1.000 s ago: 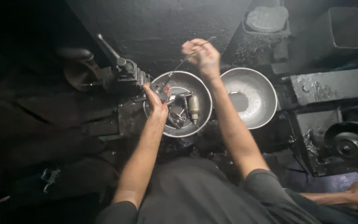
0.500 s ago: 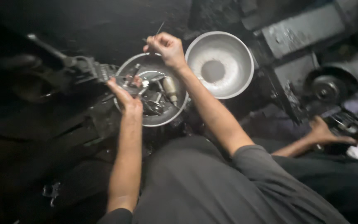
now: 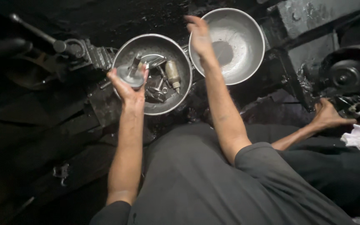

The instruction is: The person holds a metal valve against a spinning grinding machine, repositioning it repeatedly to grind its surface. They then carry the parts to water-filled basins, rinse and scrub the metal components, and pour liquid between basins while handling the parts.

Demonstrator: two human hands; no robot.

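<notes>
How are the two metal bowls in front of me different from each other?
The left bowl holds a pile of metal parts; the right bowl holds no parts, just a dark patch at its bottom. The left hand holds a round metal part over the left bowl; the right hand is raised over the right bowl's edge. Both are round, dull grey metal.

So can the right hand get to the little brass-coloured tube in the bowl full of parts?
Probably yes. The right hand is raised, open and empty, just right of the brass-coloured tube, which lies on top of the other parts in the bowl. Nothing covers it; the left hand holds a round metal part on the far side.
</notes>
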